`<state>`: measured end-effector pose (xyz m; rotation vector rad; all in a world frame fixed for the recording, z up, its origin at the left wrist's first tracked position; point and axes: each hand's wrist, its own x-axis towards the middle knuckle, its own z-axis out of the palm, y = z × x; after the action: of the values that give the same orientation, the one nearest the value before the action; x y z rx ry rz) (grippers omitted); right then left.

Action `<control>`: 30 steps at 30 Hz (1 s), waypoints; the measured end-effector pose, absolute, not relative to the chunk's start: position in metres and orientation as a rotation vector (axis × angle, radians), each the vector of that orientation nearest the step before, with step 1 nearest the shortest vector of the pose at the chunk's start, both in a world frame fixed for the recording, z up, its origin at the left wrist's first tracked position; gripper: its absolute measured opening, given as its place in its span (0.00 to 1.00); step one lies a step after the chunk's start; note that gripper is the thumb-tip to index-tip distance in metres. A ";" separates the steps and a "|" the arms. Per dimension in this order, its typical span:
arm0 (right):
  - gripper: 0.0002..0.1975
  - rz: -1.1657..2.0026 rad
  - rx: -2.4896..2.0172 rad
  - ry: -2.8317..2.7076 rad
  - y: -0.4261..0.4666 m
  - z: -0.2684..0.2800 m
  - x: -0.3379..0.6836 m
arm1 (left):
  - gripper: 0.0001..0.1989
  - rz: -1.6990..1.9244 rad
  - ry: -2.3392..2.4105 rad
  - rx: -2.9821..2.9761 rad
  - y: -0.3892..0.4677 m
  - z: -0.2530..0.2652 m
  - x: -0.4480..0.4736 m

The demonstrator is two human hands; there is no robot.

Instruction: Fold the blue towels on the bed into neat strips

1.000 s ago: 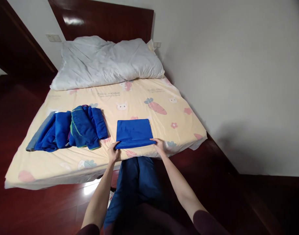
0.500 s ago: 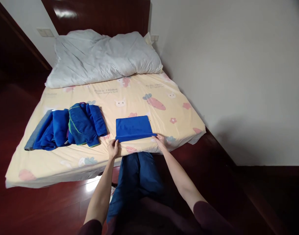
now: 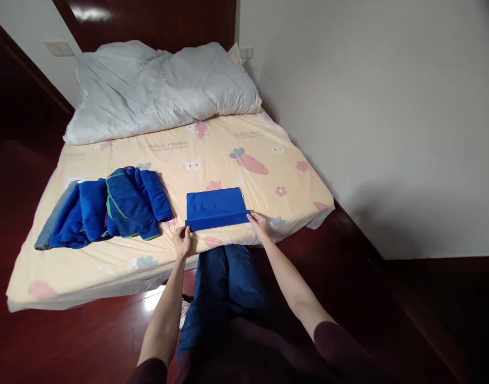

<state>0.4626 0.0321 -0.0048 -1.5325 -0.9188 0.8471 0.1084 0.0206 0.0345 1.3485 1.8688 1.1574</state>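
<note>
A flat blue cloth (image 3: 216, 204), folded into a rectangle, lies near the front edge of the bed. A narrow strip along its near side is turned over onto it. My left hand (image 3: 182, 242) pinches the near left corner of this strip between thumb and fingers. At the near right corner, my right hand (image 3: 257, 224) grips the strip's other end. To the left lies a row of blue fleece garments (image 3: 93, 210), rolled or folded, one of them a darker blue with green seams (image 3: 128, 205).
The bed (image 3: 212, 152) has a yellow sheet printed with carrots and rabbits. A bunched white quilt (image 3: 160, 90) lies at its head, against the dark wooden headboard (image 3: 156, 21). A bare wall (image 3: 368, 117) stands to the right. Dark red floor (image 3: 88, 341) surrounds the bed.
Both hands have turned the near edge of the blue cloth further over, so the folded strip now lies flatter and wider. The view has shifted slightly.
</note>
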 end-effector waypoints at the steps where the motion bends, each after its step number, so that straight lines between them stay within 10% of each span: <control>1: 0.23 0.841 -1.533 -0.922 0.032 -0.004 0.461 | 0.19 1.154 1.878 1.341 0.020 0.035 0.109; 30: 0.20 0.558 -1.687 -0.994 0.030 -0.002 0.433 | 0.10 1.435 1.877 1.660 0.016 0.028 0.114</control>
<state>0.4326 0.0302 -0.0022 -1.6875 -0.9938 0.5584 0.1135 0.0164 0.0278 1.6601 1.8767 1.4348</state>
